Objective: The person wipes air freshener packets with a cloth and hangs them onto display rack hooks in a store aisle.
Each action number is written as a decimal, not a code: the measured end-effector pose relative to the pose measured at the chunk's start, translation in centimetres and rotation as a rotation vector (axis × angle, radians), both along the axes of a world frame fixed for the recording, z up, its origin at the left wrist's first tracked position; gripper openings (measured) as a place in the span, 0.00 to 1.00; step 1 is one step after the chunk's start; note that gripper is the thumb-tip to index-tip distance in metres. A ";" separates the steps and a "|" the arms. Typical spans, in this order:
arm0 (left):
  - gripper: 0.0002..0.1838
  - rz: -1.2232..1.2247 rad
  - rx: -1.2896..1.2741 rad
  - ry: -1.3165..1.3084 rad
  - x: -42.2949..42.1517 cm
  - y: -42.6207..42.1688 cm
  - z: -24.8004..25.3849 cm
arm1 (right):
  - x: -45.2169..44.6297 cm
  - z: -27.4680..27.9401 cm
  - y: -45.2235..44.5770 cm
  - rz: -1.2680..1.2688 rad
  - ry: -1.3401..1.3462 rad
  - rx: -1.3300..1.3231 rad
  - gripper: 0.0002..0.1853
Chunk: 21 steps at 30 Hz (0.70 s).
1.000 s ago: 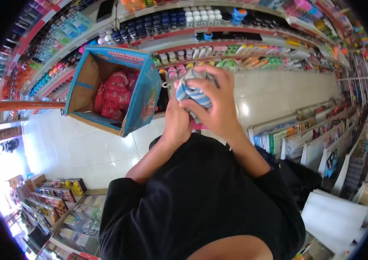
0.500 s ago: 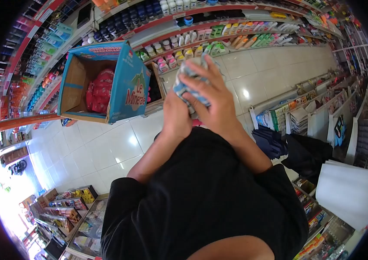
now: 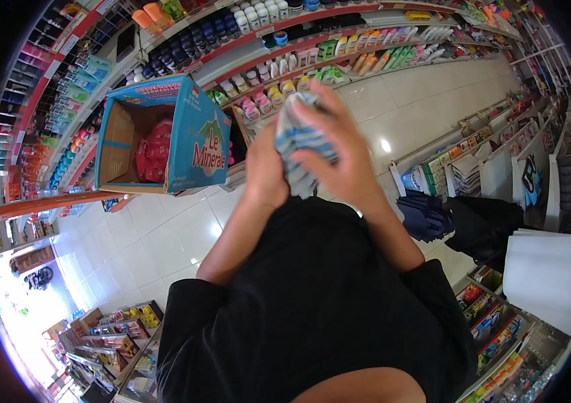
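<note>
A crumpled cloth (image 3: 302,141), striped white, grey and blue, is bunched up between my two hands in front of my chest. My left hand (image 3: 265,168) grips it from the left side, its fingers mostly hidden behind the folds. On the right, my right hand (image 3: 346,154) lies over the cloth with the thumb and fingers bent around it, somewhat blurred by motion. Whether the folds cover anything else cannot be made out. Left of my hands stands a blue Le Minerale cardboard box (image 3: 198,144), lying open toward me, with a red patterned bundle (image 3: 154,151) inside.
Shelves of bottles (image 3: 292,67) curve across the back and left. A rack with hanging packs and dark folded cloth (image 3: 423,215) is at the right, near white sheets (image 3: 547,279). Pale floor tiles (image 3: 158,235) stretch below the box. Display racks (image 3: 111,336) stand at lower left.
The cloth now hangs lower and shows more of its stripes. My right hand's fingers have opened out more around it, and my left hand has shifted slightly left. The view has tilted a little.
</note>
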<state>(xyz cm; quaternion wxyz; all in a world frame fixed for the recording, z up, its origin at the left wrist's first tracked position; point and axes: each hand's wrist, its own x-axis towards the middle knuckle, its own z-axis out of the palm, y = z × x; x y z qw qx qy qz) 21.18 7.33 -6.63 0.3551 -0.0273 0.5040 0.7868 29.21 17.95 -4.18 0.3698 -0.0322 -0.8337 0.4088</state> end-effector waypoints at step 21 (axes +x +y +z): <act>0.22 -0.302 0.076 0.100 1.4 -1.0 -0.7 | 2.3 -2.6 0.8 -0.067 -0.107 0.104 0.20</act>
